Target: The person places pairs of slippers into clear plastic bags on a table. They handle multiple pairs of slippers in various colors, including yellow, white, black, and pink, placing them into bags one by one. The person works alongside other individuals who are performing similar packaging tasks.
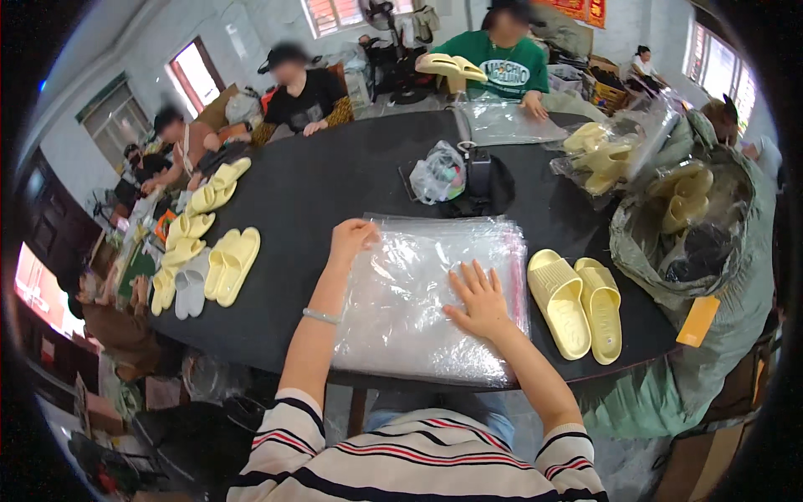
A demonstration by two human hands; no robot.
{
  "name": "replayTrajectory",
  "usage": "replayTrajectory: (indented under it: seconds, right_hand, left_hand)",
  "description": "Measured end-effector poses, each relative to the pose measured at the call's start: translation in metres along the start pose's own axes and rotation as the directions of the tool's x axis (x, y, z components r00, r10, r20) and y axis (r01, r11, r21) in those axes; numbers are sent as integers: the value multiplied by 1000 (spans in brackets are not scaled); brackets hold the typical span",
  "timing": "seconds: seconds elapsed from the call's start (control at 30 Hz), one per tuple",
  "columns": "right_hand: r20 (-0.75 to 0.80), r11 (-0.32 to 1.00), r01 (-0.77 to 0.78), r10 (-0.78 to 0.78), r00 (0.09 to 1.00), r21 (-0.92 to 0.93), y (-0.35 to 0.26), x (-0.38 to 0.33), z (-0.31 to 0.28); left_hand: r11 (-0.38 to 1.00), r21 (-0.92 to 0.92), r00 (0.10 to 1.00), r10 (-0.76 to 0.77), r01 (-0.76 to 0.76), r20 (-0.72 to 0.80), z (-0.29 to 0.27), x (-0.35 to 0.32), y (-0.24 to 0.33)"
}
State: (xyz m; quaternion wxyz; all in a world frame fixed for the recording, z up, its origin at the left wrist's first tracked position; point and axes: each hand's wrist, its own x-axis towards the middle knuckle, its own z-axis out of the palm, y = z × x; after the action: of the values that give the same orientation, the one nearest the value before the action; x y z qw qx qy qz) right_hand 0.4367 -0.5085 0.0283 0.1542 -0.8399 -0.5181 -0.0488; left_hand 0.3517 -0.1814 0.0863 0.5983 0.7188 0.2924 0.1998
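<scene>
A stack of clear plastic bags (410, 335) with a reddish strip along its right side lies in front of me on the black table. At its far left corner my left hand (355, 241) is closed, the fingertips pinching the edge of a plastic bag. My right hand (480, 303) rests flat on the stack with fingers spread, holding nothing. Just right of the bags sits a pair of yellow slide sandals (559, 308), side by side, soles down.
Yellow slippers (234, 266) and a grey pair (191, 290) line the table's left side. Past the stack sit a crumpled plastic bag (439, 174) and a black device (478, 171). A large sack (623, 238) holds slippers at right. Across the table, a co-worker in green (502, 63) lifts yellow slippers.
</scene>
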Motion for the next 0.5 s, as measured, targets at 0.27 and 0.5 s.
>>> replayTrajectory:
  seconds: [0.27, 0.5]
  right_hand:
    - [-16, 996, -88, 88, 996, -14, 4, -6, 2]
    - [-2, 995, -92, 92, 996, -33, 7, -7, 4]
  left_hand:
    - [995, -79, 990, 44, -55, -131, -4, 3, -37]
    - [990, -45, 990, -135, 133, -34, 2, -54, -19]
